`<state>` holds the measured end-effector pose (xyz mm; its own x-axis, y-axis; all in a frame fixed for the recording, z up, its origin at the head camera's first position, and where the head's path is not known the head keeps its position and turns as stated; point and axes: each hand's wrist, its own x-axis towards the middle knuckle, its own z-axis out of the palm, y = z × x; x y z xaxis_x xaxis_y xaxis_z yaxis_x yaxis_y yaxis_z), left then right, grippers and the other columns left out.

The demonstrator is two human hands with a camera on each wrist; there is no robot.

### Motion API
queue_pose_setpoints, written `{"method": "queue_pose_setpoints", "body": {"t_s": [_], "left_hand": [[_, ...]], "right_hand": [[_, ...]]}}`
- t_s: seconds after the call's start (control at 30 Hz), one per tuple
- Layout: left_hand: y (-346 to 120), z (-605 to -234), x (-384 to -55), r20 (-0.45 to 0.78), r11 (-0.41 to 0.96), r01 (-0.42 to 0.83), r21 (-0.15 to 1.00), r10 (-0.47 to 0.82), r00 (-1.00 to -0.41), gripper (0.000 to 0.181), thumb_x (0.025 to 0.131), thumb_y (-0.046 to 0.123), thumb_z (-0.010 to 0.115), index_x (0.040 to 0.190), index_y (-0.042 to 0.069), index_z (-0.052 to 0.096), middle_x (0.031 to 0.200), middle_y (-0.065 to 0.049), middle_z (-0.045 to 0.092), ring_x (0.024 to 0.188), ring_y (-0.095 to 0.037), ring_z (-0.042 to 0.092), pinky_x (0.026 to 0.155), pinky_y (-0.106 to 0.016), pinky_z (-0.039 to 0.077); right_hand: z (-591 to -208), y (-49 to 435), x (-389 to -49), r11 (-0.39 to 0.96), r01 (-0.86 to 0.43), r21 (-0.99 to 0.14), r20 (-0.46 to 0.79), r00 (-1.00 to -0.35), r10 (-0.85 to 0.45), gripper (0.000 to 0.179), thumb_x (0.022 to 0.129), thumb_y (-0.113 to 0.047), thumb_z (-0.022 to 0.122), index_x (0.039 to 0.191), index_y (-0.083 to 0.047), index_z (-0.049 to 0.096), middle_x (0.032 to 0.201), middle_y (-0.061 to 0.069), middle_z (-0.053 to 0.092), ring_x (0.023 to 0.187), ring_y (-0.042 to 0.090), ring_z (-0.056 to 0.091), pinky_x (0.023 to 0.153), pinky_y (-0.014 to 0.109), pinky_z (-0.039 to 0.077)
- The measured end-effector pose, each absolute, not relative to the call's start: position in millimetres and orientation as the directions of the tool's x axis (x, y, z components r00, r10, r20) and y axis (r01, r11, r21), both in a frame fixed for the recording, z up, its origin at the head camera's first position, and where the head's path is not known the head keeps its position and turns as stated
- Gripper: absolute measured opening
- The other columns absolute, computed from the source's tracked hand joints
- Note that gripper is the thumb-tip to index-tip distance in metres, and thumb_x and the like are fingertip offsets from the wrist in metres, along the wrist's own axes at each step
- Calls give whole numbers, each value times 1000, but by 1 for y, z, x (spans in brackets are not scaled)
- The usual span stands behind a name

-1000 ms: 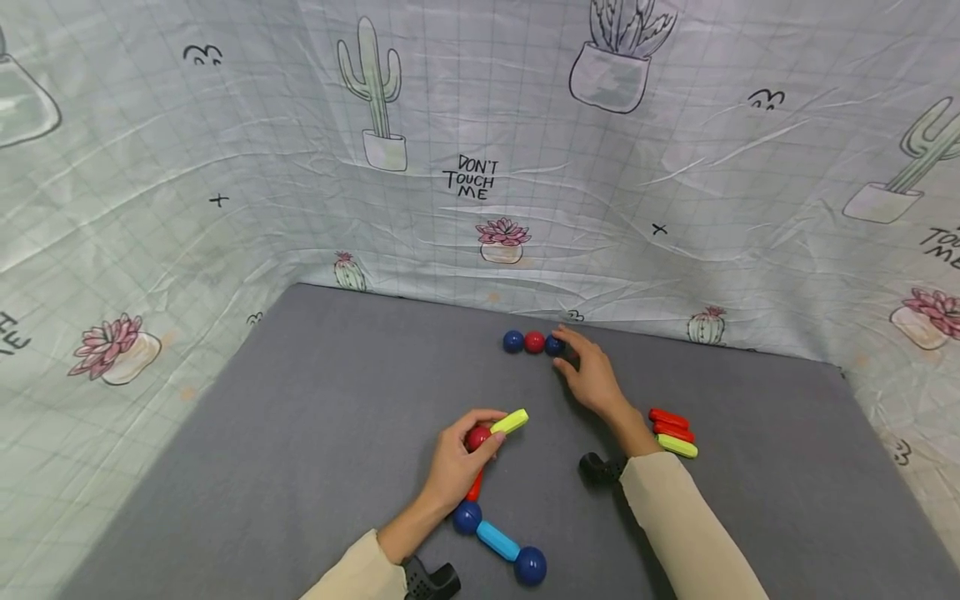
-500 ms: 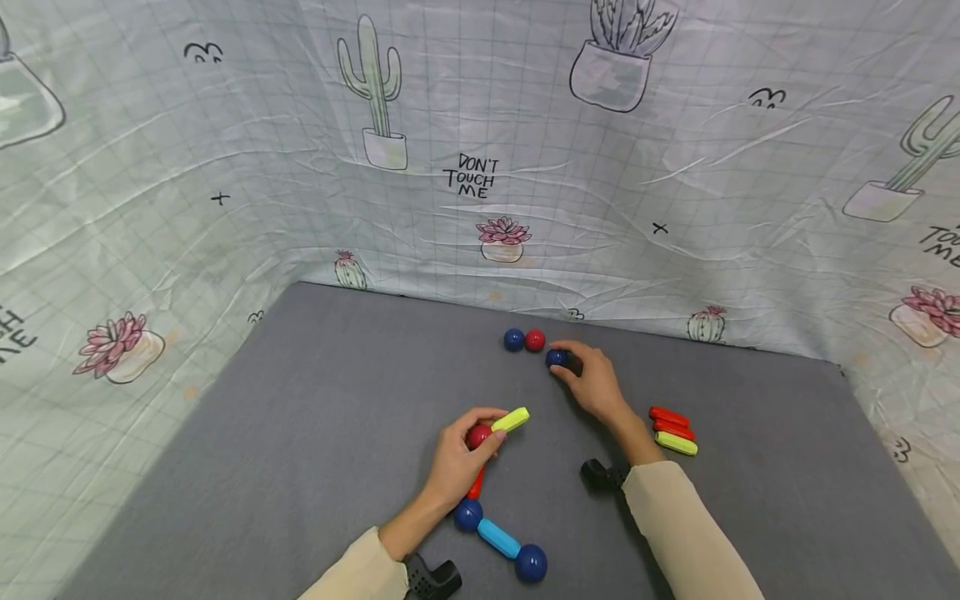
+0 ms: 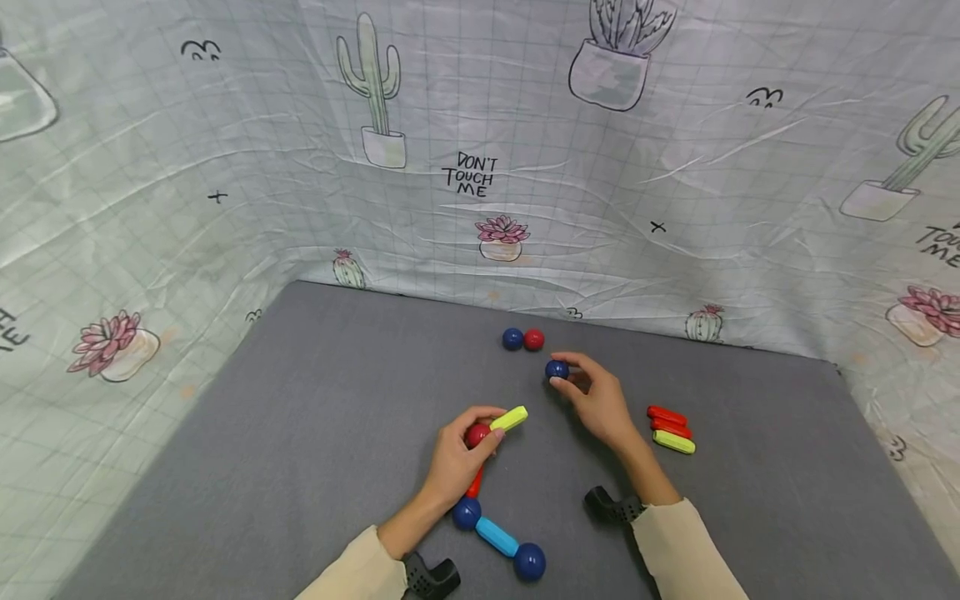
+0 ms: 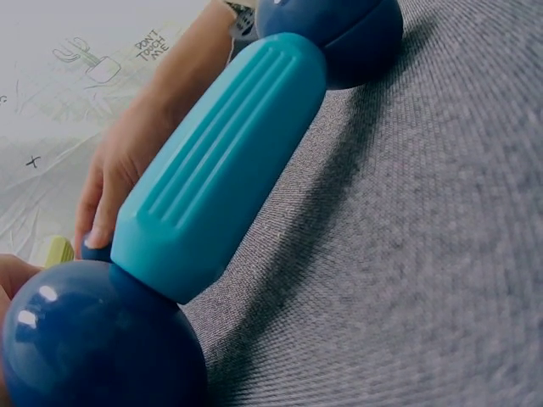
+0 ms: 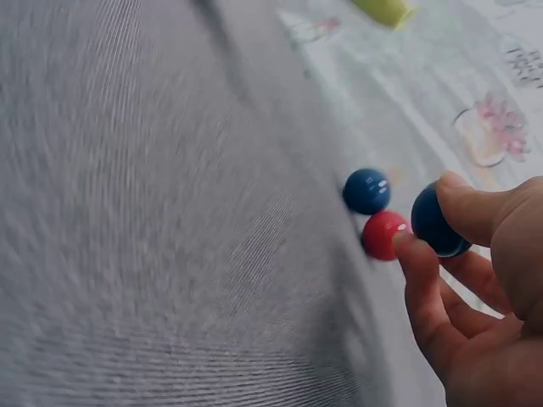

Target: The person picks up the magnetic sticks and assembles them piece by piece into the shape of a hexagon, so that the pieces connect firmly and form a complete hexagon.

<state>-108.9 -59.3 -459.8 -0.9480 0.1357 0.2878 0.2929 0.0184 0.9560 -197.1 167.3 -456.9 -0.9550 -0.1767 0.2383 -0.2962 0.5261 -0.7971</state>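
My left hand [image 3: 455, 458] grips a red ball [image 3: 477, 435] with a yellow rod [image 3: 510, 418] sticking out of it toward the upper right. Below that hand a red rod [image 3: 475, 483] leads down to a blue ball [image 3: 467, 513]. From there a light blue rod [image 3: 497, 537] runs to another blue ball [image 3: 529, 562]; this pair looms large in the left wrist view. Between thumb and fingers my right hand [image 3: 600, 402] pinches a loose blue ball [image 3: 557, 371]. The right wrist view shows this held blue ball [image 5: 437, 222] too.
At the back of the grey table [image 3: 337, 400] a blue ball [image 3: 513, 338] and a red ball [image 3: 534, 339] sit side by side. Right of my right forearm lie two red rods [image 3: 669, 422] and a yellow rod [image 3: 673, 442]. A patterned cloth [image 3: 420, 217] hangs behind.
My right hand has taken the rightmost blue ball from the row at the back and drawn it nearer. The left hand has stayed in place with the red ball.
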Motion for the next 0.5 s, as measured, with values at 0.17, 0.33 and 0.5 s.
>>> {"method": "queue_pose_setpoints", "body": {"t_s": [0.17,0.33,0.5], "left_hand": [[-59,-460,-109,294,16,298,954,132,-947,22,91,2,64,112,-2,64,91,-11,63,66,-40,57,61,-26,50],[-59,-461,-109,302,14,306,952,128,-945,22,90,1,64,112,-3,64,90,-13,63,65,-39,57,60,-25,50],[-60,-461,-110,318,12,323,946,130,-939,21,90,-1,63,111,-4,63,87,-17,63,64,-39,57,59,-25,49]], "right_hand": [[-451,170,-186,457,-280,-844,208,-957,-203,37,87,-17,71,123,-12,62,117,1,60,97,20,61,73,35,52],[-445,174,-174,458,-290,-840,207,-952,-223,38,85,-16,73,123,-15,62,118,2,57,98,20,61,77,32,52],[-427,168,-157,443,-342,-829,246,-934,-260,38,86,-4,70,122,-9,62,115,11,55,96,26,62,78,33,53]]}}
